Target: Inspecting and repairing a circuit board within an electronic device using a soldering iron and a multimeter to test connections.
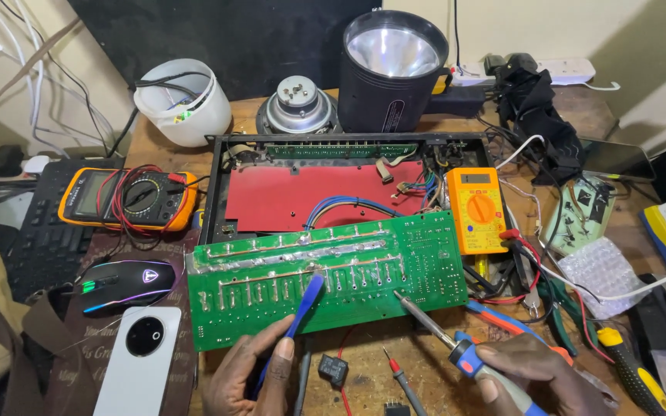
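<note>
Your left hand [252, 374], bottom centre of the frame, is closed around a blue plastic pry tool [304, 306]. Its tip touches the solder side of the green circuit board [333, 273], about mid-board. Your right hand [537, 374], bottom right, is wrapped around the blue-and-grey handle of a soldering iron [445, 339]. The iron's metal tip rests at the board's lower edge, right of the pry tool. Both grips are tight, fingers fully closed on the handles.

The board lies tilted across the front edge of an open black chassis [217, 166] with a red insulating sheet [302, 196] inside, centre frame. Blue wires run from the chassis to the board.

Around it:
- small yellow multimeter [475, 209] just right of the board, on the chassis corner
- larger orange-edged multimeter [125, 199] at left, red leads coiled on it
- black mouse [125, 281] and white phone [140, 358], lower left
- small black relay [334, 370] and a red probe [402, 381] on the table between your hands
- yellow-handled screwdriver [634, 370], lower right
- big black torch [391, 65], speaker driver [298, 104] and white tub [179, 100] along the top
</note>
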